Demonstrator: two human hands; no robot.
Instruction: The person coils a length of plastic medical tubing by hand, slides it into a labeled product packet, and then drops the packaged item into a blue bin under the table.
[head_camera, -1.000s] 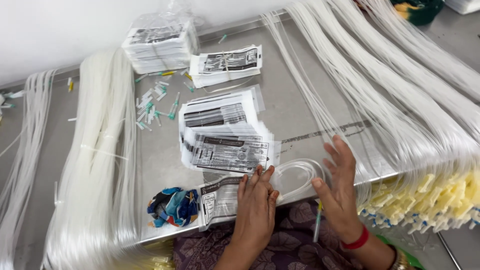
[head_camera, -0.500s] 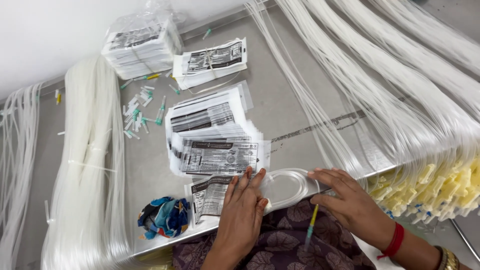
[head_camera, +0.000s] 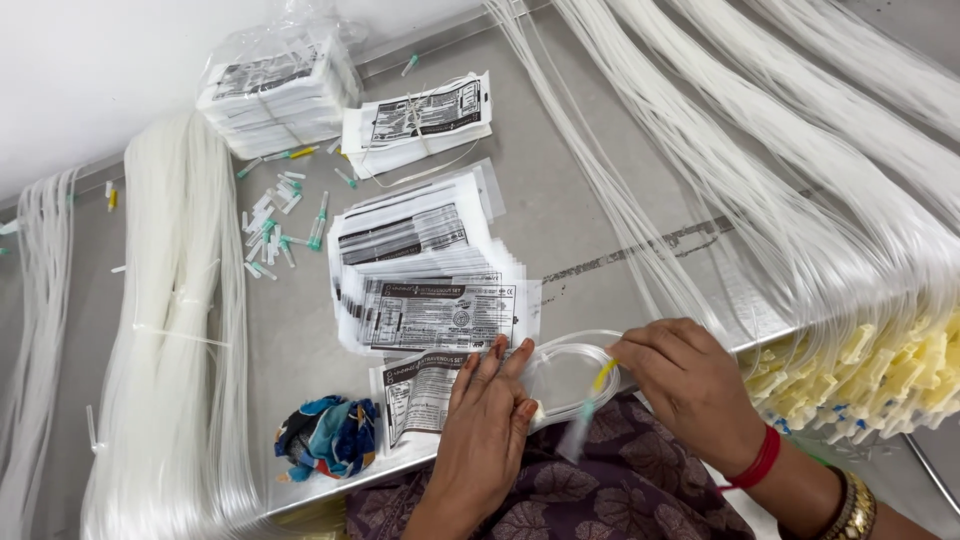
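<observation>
— Where is the tube coil?
— At 6 o'clock on the counter. The left hand lies flat and loose on a pouch. The right hand pinches the coil's yellow end.
— What could go wrong?
— I think the coil could spring open if the pinch slips.
— Any bags?
— At 11 o'clock, a clear bag full of pouches.

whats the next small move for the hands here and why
Probably slide the coiled tube into the printed pouch. The left hand presses flat on that pouch at the table edge, while the right hand pinches the coil right beside it, not yet inside.
</observation>
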